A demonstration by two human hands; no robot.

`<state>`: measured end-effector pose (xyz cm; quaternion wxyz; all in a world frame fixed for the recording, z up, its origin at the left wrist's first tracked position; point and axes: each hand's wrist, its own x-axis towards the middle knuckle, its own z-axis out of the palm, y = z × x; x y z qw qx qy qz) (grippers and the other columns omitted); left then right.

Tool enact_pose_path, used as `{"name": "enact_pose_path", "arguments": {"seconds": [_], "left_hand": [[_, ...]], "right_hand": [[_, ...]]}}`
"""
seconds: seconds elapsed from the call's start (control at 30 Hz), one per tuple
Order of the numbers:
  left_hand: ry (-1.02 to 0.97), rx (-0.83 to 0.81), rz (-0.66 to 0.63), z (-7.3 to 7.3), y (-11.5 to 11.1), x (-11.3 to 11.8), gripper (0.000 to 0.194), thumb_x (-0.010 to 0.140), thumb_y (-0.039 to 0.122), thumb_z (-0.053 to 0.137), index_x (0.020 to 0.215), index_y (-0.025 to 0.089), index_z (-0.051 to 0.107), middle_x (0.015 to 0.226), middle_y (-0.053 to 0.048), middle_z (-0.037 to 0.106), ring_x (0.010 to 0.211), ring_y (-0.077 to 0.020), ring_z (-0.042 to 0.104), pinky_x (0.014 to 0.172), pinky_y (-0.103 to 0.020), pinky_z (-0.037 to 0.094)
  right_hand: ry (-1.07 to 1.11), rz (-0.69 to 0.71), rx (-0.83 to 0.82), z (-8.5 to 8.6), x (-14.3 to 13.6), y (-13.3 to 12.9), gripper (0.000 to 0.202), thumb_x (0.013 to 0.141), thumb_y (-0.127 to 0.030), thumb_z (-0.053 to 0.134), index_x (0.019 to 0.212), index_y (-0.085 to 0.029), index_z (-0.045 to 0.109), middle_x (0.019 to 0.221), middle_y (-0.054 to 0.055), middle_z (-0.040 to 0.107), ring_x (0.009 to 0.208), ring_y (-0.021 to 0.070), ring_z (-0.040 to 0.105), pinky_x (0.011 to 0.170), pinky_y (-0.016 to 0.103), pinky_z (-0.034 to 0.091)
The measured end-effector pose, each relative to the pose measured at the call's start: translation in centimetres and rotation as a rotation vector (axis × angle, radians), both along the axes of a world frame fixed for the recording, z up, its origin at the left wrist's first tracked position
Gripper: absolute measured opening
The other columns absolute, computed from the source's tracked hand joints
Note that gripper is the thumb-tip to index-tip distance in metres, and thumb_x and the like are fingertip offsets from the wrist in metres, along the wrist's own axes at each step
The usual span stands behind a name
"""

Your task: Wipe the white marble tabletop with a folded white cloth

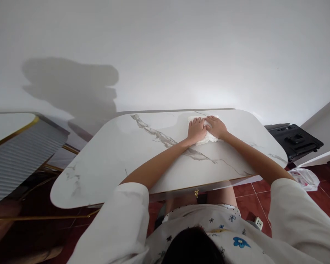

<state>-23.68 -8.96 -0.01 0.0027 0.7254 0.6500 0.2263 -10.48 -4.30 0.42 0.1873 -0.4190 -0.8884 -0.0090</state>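
A white cloth point(207, 138) lies on the white marble-patterned tabletop point(112, 157), right of its middle and toward the wall side. My left hand point(197, 131) rests flat on the cloth's left part, fingers pointing away from me. Beside it, my right hand point(216, 127) presses flat on the right part, its fingers angled toward the left. The two hands nearly touch at the thumbs and cover much of the cloth. Both have their fingers stretched out rather than wrapped round it.
A plain wall point(165, 55) stands behind the table. To the left is a ribbed grey cabinet point(24, 154) with gold trim. A black case point(294, 141) and a plastic bag point(305, 179) sit at the right. A gold knob point(196, 193) juts from the table's near edge.
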Motion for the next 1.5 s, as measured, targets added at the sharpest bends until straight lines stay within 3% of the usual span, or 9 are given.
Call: {"name": "enact_pose_path", "arguments": {"seconds": [0.23, 0.43, 0.67, 0.8, 0.93, 1.07, 1.5], "left_hand": [[-0.020, 0.032, 0.049, -0.5, 5.6, -1.2, 0.044, 0.090, 0.021, 0.031, 0.131, 0.021, 0.048, 0.140, -0.009, 0.049, 0.132, -0.0259, 0.038, 0.109, -0.046, 0.028], [-0.007, 0.058, 0.047, -0.7, 9.2, -2.4, 0.043, 0.090, 0.020, 0.032, 0.129, 0.023, 0.049, 0.136, -0.007, 0.052, 0.129, -0.0262, 0.040, 0.108, -0.046, 0.029], [-0.023, 0.053, 0.018, -0.6, 10.8, -3.1, 0.039, 0.090, 0.019, 0.032, 0.122, 0.023, 0.053, 0.127, -0.008, 0.057, 0.123, -0.0260, 0.045, 0.105, -0.045, 0.032], [-0.022, 0.064, 0.019, -0.5, 10.7, -2.9, 0.039, 0.089, 0.019, 0.033, 0.121, 0.025, 0.054, 0.126, -0.007, 0.058, 0.123, -0.0255, 0.045, 0.106, -0.044, 0.032], [-0.024, 0.059, 0.021, -0.4, 9.8, -2.6, 0.042, 0.089, 0.019, 0.032, 0.125, 0.024, 0.052, 0.129, -0.007, 0.056, 0.124, -0.0254, 0.044, 0.107, -0.045, 0.031], [-0.018, 0.041, 0.009, -0.3, 7.5, -2.3, 0.044, 0.090, 0.020, 0.031, 0.129, 0.023, 0.050, 0.136, -0.008, 0.051, 0.129, -0.0251, 0.040, 0.108, -0.045, 0.030], [0.038, -0.047, 0.035, 0.0, -5.4, -1.0, 0.048, 0.089, 0.022, 0.031, 0.136, 0.017, 0.044, 0.145, -0.010, 0.043, 0.136, -0.0267, 0.034, 0.112, -0.044, 0.027]], "right_hand": [[0.036, 0.022, -0.024, 0.1, -1.5, 5.9, 0.046, 0.087, -0.024, 0.042, 0.130, -0.016, 0.055, 0.138, 0.008, 0.053, 0.131, 0.0251, 0.042, 0.109, 0.042, 0.033], [0.043, -0.014, -0.034, -0.1, -2.7, 9.3, 0.045, 0.089, -0.027, 0.042, 0.132, -0.017, 0.052, 0.139, 0.007, 0.051, 0.133, 0.0247, 0.039, 0.111, 0.041, 0.032], [0.079, -0.060, -0.044, 0.0, -3.3, 10.3, 0.039, 0.089, -0.025, 0.041, 0.124, -0.017, 0.057, 0.133, 0.008, 0.056, 0.123, 0.0261, 0.049, 0.104, 0.041, 0.039], [0.028, -0.041, -0.017, 0.0, -3.2, 10.1, 0.042, 0.090, -0.023, 0.037, 0.127, -0.015, 0.055, 0.136, 0.008, 0.054, 0.128, 0.0253, 0.044, 0.107, 0.040, 0.035], [-0.008, -0.056, -0.005, -0.3, -3.0, 9.4, 0.046, 0.091, -0.024, 0.036, 0.133, -0.011, 0.050, 0.142, 0.011, 0.048, 0.134, 0.0270, 0.037, 0.111, 0.042, 0.029], [0.006, -0.038, -0.003, -0.5, -2.5, 7.3, 0.048, 0.091, -0.024, 0.035, 0.135, -0.011, 0.048, 0.143, 0.011, 0.046, 0.135, 0.0283, 0.036, 0.112, 0.044, 0.027], [-0.046, 0.038, -0.023, 0.2, -0.7, -5.6, 0.049, 0.090, -0.026, 0.038, 0.135, -0.009, 0.047, 0.145, 0.013, 0.043, 0.135, 0.0289, 0.034, 0.111, 0.043, 0.027]]}}
